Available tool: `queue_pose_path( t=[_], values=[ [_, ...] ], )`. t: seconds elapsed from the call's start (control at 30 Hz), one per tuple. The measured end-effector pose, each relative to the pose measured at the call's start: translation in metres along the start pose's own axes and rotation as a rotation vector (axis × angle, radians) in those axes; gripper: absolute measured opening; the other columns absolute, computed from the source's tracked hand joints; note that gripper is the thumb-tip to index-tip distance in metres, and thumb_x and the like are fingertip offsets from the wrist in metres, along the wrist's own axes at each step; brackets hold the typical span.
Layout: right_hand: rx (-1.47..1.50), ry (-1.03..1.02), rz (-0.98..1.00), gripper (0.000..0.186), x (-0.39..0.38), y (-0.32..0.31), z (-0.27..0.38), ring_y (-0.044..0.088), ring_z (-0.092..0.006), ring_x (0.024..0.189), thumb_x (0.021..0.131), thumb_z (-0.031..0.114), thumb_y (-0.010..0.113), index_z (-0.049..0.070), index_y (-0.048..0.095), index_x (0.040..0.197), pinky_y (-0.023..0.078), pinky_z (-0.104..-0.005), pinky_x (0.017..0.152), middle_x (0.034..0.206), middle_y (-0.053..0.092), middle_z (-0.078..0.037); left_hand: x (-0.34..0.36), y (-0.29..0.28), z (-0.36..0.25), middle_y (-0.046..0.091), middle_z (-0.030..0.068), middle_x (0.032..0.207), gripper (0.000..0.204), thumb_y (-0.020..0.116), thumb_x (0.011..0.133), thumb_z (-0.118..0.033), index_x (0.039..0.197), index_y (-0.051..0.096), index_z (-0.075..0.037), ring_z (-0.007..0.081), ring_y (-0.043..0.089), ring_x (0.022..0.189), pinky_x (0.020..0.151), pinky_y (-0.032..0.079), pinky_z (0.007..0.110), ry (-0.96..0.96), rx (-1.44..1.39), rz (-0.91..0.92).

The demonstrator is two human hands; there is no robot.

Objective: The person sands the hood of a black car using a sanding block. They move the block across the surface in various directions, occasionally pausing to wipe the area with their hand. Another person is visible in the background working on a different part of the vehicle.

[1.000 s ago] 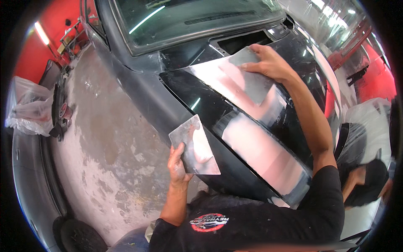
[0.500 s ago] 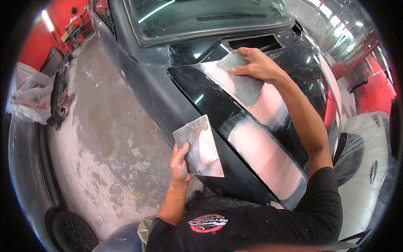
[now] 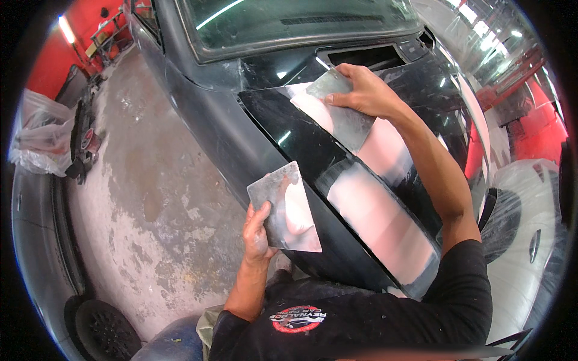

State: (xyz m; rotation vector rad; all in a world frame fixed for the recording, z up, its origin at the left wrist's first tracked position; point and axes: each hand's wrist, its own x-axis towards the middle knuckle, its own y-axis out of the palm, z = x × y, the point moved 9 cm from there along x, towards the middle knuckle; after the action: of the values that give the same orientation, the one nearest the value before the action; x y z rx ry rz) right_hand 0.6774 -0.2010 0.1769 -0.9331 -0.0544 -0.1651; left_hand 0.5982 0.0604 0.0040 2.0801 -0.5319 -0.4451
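My left hand (image 3: pixel 257 233) grips a thin grey putty plate (image 3: pixel 274 207) by its lower left edge, thumb on top. A smooth lump of pale pink body filler (image 3: pixel 296 207) lies on that plate. Farther forward, my right hand (image 3: pixel 366 93) pinches a flat grey filler spreader (image 3: pixel 349 127), laid at a slant over the black hood (image 3: pixel 271 117) of a car. Pale pink filler (image 3: pixel 316 111) shows along the spreader's left side. Nearer me is a wide, smooth pink filler patch (image 3: pixel 385 231), crossed by a dark panel line. My right fingertips beneath the spreader are hidden.
A windshield (image 3: pixel 301 24) and an open vent hole (image 3: pixel 370 58) lie beyond the hood. On the left are a stained concrete floor (image 3: pixel 156 180), a plastic-wrapped item (image 3: pixel 42 135) and another dark car (image 3: pixel 36 228). A plastic-covered car (image 3: pixel 524 240) stands at right.
The spreader in my right hand has slid slightly toward the left and far side, across the filler. My left hand and its plate have barely moved.
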Motion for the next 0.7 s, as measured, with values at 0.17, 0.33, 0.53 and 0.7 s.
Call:
queue_pose_path(
  t=[0.17, 0.33, 0.53, 0.7],
  values=[
    [-0.072, 0.055, -0.079, 0.057, -0.003, -0.014, -0.019, 0.07, -0.0281, 0.088, 0.072, 0.025, 0.08, -0.008, 0.064, 0.116, 0.054, -0.0369, 0.081, 0.1, 0.071, -0.022, 0.0, -0.001, 0.0, 0.064, 0.0181, 0.12, 0.045, 0.05, 0.097, -0.018, 0.136, 0.046, 0.004, 0.0282, 0.068, 0.103, 0.09, 0.057, 0.042, -0.014, 0.018, -0.006],
    [-0.105, 0.115, -0.139, 0.057, -0.009, -0.046, -0.034, 0.071, -0.0279, 0.089, 0.072, 0.028, 0.082, -0.004, 0.065, 0.117, 0.054, -0.0379, 0.081, 0.102, 0.072, -0.019, -0.001, -0.001, 0.0, 0.063, 0.0167, 0.122, 0.046, 0.051, 0.096, -0.018, 0.136, 0.046, 0.004, 0.0268, 0.067, 0.105, 0.092, 0.055, 0.04, -0.022, 0.034, -0.015],
    [0.044, 0.052, -0.156, 0.049, -0.018, -0.057, -0.013, 0.069, -0.022, 0.082, 0.075, 0.022, 0.081, -0.008, 0.065, 0.11, 0.055, -0.0349, 0.073, 0.096, 0.071, -0.018, -0.001, 0.005, 0.001, 0.05, 0.017, 0.143, 0.056, 0.047, 0.098, -0.015, 0.15, 0.033, -0.002, 0.0272, 0.053, 0.128, 0.108, 0.043, 0.04, -0.042, 0.043, 0.11],
    [0.115, -0.061, -0.02, 0.047, -0.017, -0.02, 0.008, 0.069, -0.0219, 0.08, 0.076, 0.021, 0.079, -0.009, 0.065, 0.109, 0.054, -0.0344, 0.074, 0.092, 0.071, -0.018, -0.002, -0.003, 0.004, 0.051, 0.0171, 0.143, 0.057, 0.048, 0.097, -0.016, 0.15, 0.033, -0.002, 0.0275, 0.053, 0.128, 0.108, 0.042, 0.04, -0.065, 0.071, 0.065]
  ],
)
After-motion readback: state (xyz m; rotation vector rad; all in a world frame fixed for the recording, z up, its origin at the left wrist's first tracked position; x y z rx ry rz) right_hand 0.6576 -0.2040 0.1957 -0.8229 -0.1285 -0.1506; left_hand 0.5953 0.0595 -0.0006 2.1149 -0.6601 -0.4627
